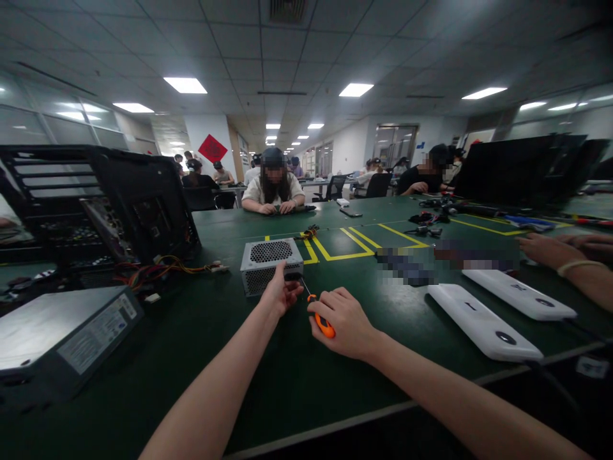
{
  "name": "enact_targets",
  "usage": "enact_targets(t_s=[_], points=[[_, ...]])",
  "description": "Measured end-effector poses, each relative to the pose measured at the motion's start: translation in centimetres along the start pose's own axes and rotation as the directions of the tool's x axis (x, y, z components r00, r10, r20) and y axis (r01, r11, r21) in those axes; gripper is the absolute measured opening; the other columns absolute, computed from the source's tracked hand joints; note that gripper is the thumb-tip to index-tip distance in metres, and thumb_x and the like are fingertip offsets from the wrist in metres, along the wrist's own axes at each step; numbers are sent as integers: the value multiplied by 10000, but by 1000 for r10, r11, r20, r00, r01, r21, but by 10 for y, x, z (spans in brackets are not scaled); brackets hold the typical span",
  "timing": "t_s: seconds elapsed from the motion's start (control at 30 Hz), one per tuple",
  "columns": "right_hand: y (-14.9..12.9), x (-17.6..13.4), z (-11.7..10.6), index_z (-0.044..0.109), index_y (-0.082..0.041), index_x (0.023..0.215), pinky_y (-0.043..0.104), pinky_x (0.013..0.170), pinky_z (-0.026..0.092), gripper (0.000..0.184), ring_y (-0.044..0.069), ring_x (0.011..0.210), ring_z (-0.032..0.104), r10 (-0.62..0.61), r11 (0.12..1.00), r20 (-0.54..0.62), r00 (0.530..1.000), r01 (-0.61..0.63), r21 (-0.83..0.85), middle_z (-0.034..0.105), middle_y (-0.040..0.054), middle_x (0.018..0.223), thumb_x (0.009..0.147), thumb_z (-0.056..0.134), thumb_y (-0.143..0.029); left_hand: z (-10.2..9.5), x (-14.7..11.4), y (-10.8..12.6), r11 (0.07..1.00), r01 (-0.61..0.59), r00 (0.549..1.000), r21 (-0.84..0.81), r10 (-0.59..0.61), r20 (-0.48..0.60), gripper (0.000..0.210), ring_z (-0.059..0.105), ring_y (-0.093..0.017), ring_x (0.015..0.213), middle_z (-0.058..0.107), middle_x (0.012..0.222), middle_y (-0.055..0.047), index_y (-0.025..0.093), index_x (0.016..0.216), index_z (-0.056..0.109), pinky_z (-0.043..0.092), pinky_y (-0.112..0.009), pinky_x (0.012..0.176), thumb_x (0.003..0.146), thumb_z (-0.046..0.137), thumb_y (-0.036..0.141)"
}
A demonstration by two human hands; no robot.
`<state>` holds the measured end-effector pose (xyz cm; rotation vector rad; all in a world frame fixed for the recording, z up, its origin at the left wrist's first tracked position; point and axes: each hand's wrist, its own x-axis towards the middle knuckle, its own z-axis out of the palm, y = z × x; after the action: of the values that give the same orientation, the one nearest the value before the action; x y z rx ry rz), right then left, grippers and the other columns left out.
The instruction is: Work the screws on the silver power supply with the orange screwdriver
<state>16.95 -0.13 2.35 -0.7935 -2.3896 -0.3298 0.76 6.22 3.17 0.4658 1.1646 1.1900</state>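
Note:
A grey metal computer power supply unit point(272, 251) with honeycomb vents sits on the green table in front of me. My left hand point(280, 292) is at its near side, thumb raised against the casing and fingers curled beside a dark part at its near right corner. The fingers' exact contact is partly hidden. In my right hand point(347, 322) is a screwdriver with an orange and black handle point(325, 327), the fingers closed round it. Its thin shaft points up and left to that corner; what the tip touches cannot be made out.
At left stand an open black computer case point(143, 204), loose coloured cables point(167, 271) and a second power supply point(71, 338). Two white power banks point(483, 322) lie right, near another person's hands point(575, 255). Dark monitors point(522, 169) stand beyond; a person point(272, 185) sits opposite.

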Motion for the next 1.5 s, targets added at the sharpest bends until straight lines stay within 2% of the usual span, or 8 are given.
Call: enact_targets(t_s=[0.73,1.17,1.37,1.43,1.5], points=[[2,0,4,579,-174,884,291,713,325,143,144,712,475,6,1000,-25,1000,-7,-8,550,32,798,792,493,-242,0,-3,1,1000,18,999,-10,-18,37,499,523,-63,397,506,548,-4,96,706,539,290,-110,270,774,434,579],[2,-1,2,579,-174,891,296,721,329,150,147,721,475,19,1000,10,1000,-19,8,552,36,812,796,487,-244,0,-3,1,1000,10,1000,-2,-9,26,503,527,-68,406,504,555,-6,101,724,533,287,-112,272,772,426,591],[0,0,4,502,-152,1020,291,706,351,244,146,682,488,117,991,18,993,-118,70,569,37,815,804,488,-264,-1,-1,0,1000,-5,1000,8,5,18,517,539,-79,420,513,570,-16,92,746,545,296,-120,275,770,427,594],[0,0,4,495,-149,995,277,680,355,215,134,640,476,141,985,21,990,-142,94,568,28,782,807,483,-254,-1,0,-1,1000,-15,1000,9,15,11,518,543,-84,424,512,572,-17,92,753,544,295,-122,276,767,429,596],[1,0,3,518,-168,921,273,690,349,146,137,667,477,115,989,29,993,-117,92,558,24,779,783,496,-210,0,-1,-2,1000,-24,1000,9,24,6,515,541,-83,424,510,570,-17,93,759,542,288,-122,277,770,426,594]])
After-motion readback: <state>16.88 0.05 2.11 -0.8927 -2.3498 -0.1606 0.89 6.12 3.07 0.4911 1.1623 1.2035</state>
